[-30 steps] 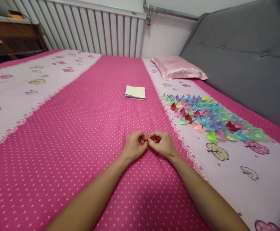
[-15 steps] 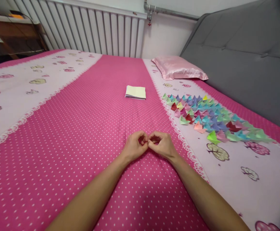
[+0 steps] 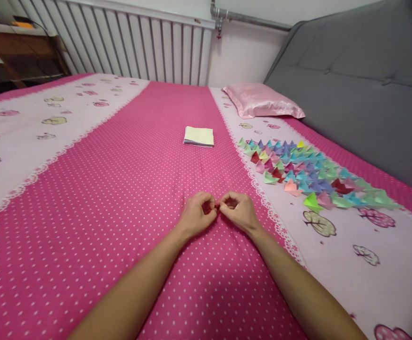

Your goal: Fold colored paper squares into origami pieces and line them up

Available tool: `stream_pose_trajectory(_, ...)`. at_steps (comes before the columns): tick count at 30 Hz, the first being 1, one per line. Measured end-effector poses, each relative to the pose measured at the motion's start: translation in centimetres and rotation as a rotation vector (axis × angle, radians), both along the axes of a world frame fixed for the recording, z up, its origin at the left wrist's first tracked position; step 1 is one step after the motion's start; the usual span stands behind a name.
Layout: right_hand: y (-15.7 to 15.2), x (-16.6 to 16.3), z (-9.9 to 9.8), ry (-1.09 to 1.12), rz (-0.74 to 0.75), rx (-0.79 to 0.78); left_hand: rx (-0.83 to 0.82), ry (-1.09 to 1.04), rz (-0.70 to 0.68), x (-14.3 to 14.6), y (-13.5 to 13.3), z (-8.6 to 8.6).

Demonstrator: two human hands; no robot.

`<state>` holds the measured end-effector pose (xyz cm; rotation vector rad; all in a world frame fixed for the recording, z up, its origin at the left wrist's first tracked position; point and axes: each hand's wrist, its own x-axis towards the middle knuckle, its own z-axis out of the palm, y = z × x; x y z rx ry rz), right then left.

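Observation:
A small piece of red folded paper (image 3: 217,206) shows between my fingertips, mostly hidden by them. My left hand (image 3: 198,211) pinches its left side, with thumb and fingers closed. From the other side my right hand (image 3: 239,210) pinches it too, the two hands a small gap apart, low over the pink dotted bedspread (image 3: 121,198). To the right stand rows of small folded paper boats (image 3: 298,165) in many colours. Beyond my hands lies a stack of paper sheets (image 3: 199,136) with a pale yellow one on top.
A pink satin pillow (image 3: 262,100) lies at the far right, against the grey padded headboard (image 3: 362,61). Behind the bed are a white radiator (image 3: 138,45) and a pipe with a red-handled valve (image 3: 219,35). A wooden table (image 3: 18,47) stands at the far left.
My fingertips have drawn slightly apart, and more of the red paper shows between them. The boats and the paper stack stay where they were.

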<state>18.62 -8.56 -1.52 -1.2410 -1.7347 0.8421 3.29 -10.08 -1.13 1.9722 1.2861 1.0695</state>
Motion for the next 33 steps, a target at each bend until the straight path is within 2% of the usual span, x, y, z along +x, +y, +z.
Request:
stream_pose_trajectory(9,0.8,0.7,-0.5,0.040,-0.049,-0.111,-0.116,-0.026,0.069,-0.2,0.2,-0.8)
stream_pose_trajectory(26,1.1,0.9,-0.8,0.189,-0.037,-0.152,-0.070,0.070,0.078,-0.2,0.2,-0.7)
stream_pose_trajectory(30,1.1,0.9,-0.8,0.152,-0.036,-0.110,-0.057,0.069,0.087,-0.1,0.1,-0.6)
stream_pose_trajectory(33,0.9,0.8,-0.6,0.077,0.018,-0.031,-0.040,0.093,0.086,-0.1,0.0,-0.3)
